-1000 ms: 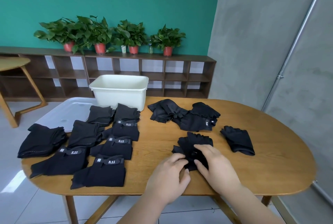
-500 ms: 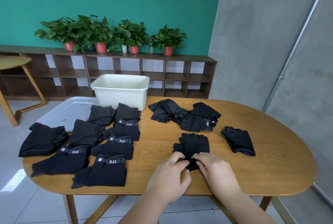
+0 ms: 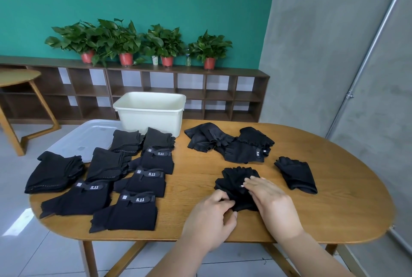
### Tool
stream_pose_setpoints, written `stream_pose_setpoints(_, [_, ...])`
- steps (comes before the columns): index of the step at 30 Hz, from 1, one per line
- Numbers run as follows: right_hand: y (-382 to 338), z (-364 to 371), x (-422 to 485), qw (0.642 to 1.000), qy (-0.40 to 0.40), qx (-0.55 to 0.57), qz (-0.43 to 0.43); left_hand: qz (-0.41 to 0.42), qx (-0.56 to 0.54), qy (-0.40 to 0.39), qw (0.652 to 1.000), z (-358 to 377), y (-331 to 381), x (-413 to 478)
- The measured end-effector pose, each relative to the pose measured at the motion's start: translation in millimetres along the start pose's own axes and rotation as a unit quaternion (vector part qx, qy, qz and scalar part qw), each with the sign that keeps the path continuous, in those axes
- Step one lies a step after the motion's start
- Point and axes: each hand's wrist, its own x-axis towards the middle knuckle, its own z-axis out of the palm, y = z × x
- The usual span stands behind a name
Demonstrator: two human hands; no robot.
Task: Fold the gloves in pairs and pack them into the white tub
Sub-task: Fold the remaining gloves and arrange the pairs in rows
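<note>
Near the worktop's [image 3: 334, 210] front edge the left hand [image 3: 209, 216] pinches the cuff of a black glove pair [image 3: 236, 176] while the right hand [image 3: 267, 198] lies flat-fingered on it; the white tub [image 3: 149, 116] stands at the far edge, its bottom hidden

The room is bright with soft, even light. A white shine sits on the floor tiles [image 3: 24, 221]. The edges look stretched.

Black gloves [image 3: 239, 182]; white tub [image 3: 149, 116]; brown wooden table [image 3: 334, 198].
</note>
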Motion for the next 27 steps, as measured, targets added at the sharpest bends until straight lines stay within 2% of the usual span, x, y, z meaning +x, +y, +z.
stream_pose_setpoints(3, [-0.6,5.5,-7.2,0.997,-0.081,0.012,-0.004,0.005,-0.002,0.001,1.000,-2.0,0.6,-1.1])
stream_pose_setpoints(8, [-10.0,-15.3,5.7,0.979,-0.186,0.041,0.075,0.021,-0.005,0.025,0.999,3.7,-2.2,-0.1])
stream_pose_setpoints(13, [-12.3,-19.1,34.2,0.971,-0.155,0.088,0.159,0.054,0.039,0.078,0.995,7.0,-5.5,0.9])
stream_pose_setpoints(15, [-9.7,-11.5,41.7,0.949,-0.246,0.075,0.183,0.053,0.046,0.082,0.994,6.6,-4.3,1.0])
stream_pose_setpoints(17, [-6.7,-4.0,46.2,0.915,-0.363,0.041,0.172,0.051,0.057,0.080,0.994,6.6,-3.7,0.3])
stream_pose_setpoints(18, [-5.3,-2.4,49.2,0.904,-0.391,0.038,0.166,0.051,0.060,0.081,0.994,6.8,-3.9,0.2])
stream_pose_setpoints(20, [-3.7,-4.1,59.8,0.903,-0.391,0.044,0.173,0.050,0.063,0.087,0.993,6.9,-4.1,0.3])
stream_pose_setpoints(23, [-4.3,1.2,73.3,0.927,-0.329,0.031,0.176,0.050,0.065,0.094,0.992,6.8,-3.8,1.6])
stream_pose_setpoints(24, [-5.8,5.7,74.7,0.927,-0.332,0.028,0.174,0.052,0.064,0.093,0.992,7.2,-3.8,1.6])
stream_pose_setpoints(27, [-9.3,20.6,72.2,0.882,-0.449,0.002,0.146,0.053,0.059,0.094,0.992,7.5,-4.8,1.3])
